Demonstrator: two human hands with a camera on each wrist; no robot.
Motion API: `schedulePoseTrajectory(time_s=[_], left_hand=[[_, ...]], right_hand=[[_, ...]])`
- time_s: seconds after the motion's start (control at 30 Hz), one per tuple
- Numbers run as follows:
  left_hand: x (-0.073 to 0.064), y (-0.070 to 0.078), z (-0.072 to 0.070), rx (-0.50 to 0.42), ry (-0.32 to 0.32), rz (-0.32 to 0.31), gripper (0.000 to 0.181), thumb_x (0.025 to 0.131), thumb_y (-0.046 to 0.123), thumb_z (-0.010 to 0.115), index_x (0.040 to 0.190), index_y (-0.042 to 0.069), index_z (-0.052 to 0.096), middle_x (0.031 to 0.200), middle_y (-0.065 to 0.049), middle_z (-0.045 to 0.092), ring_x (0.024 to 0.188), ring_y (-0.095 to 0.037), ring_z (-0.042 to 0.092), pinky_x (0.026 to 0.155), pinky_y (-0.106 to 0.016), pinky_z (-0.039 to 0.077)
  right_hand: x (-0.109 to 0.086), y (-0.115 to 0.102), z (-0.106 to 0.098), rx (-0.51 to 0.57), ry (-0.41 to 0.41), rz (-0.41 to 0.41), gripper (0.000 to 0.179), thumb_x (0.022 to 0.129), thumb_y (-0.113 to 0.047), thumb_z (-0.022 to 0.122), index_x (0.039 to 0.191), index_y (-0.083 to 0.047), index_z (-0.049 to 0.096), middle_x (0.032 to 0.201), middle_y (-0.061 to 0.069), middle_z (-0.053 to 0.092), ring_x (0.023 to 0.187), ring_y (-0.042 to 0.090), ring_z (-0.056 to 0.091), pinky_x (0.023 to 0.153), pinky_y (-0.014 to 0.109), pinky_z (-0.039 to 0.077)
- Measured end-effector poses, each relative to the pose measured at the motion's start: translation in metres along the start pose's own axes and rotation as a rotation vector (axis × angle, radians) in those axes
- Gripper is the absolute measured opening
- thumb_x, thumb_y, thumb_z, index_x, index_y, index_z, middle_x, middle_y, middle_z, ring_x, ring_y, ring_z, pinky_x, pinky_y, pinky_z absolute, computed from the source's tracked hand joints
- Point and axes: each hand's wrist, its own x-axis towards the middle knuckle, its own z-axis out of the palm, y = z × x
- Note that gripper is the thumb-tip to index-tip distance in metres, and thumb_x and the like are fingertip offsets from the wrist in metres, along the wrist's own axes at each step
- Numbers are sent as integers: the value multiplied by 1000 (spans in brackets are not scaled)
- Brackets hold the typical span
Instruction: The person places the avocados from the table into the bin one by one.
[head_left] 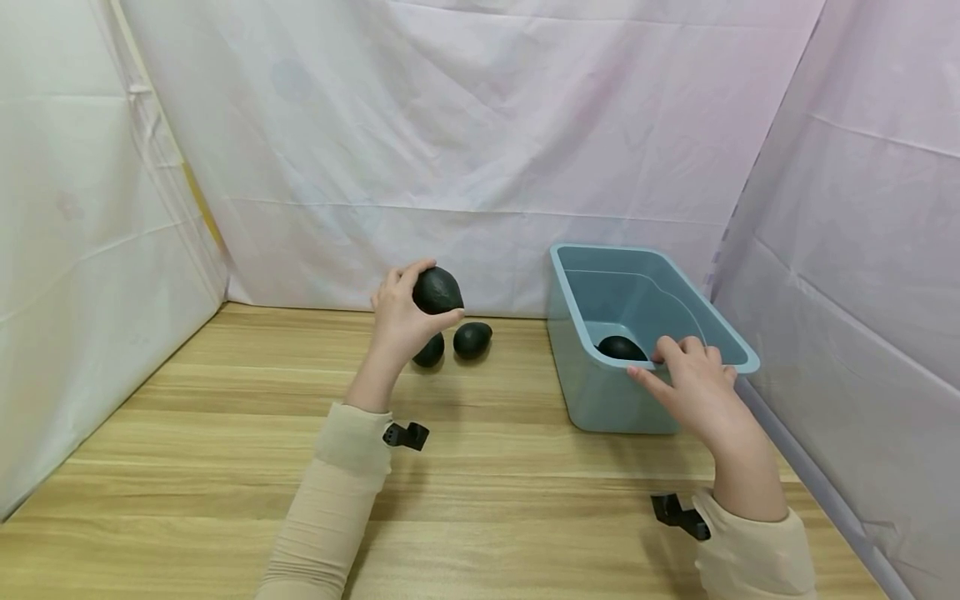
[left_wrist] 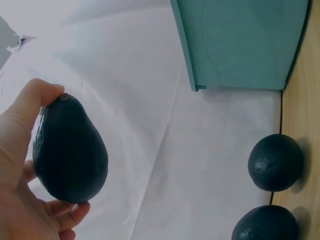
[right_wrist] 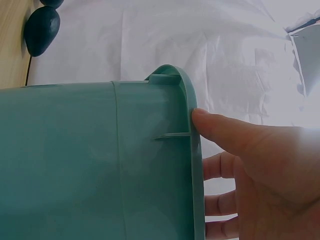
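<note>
My left hand (head_left: 405, 310) grips a dark avocado (head_left: 438, 291) above the table, thumb at its stem end and fingers round its other end in the left wrist view. Below it, two more avocados lie on the table: one (head_left: 472, 340) in plain sight, the other (head_left: 429, 351) partly covered by the hand. My right hand (head_left: 697, 385) holds the near rim of a blue-green plastic bin (head_left: 577, 333), thumb on the outside and fingers over the inner side. Inside the bin an avocado (head_left: 620, 347) shows behind the near wall, its lower part hidden.
The wood-grain table (head_left: 480, 500) meets a white cloth backdrop (head_left: 390, 167) at its far edge. Cloth walls also rise on the left and right, the right one (head_left: 862, 292) close beside the bin. Small black wrist mounts sit at both sleeves.
</note>
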Motion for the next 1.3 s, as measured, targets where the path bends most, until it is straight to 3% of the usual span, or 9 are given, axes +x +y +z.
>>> schedulePoseTrajectory(time_s=[0.5,1.3], left_hand=[[-5,14,6,-49,-13,26,78,68,37,86,136,21,52,129,-12,45,115,-34,43,98,-52,23],[-15,30,23,-121,-88,52,74,71,39,84,136,25,52,129,-9,45,117,-33,40,92,-55,32]], right_hand=[[-1,-1,-1,1,-9,8,50,96,-50,52,109,-2,49,108,24,42,101,49,33,80,73,19],[0,0,-1,-5,-4,-1,52,96,-52,50,109,-2,49,108,24,42,100,49,33,79,72,20]])
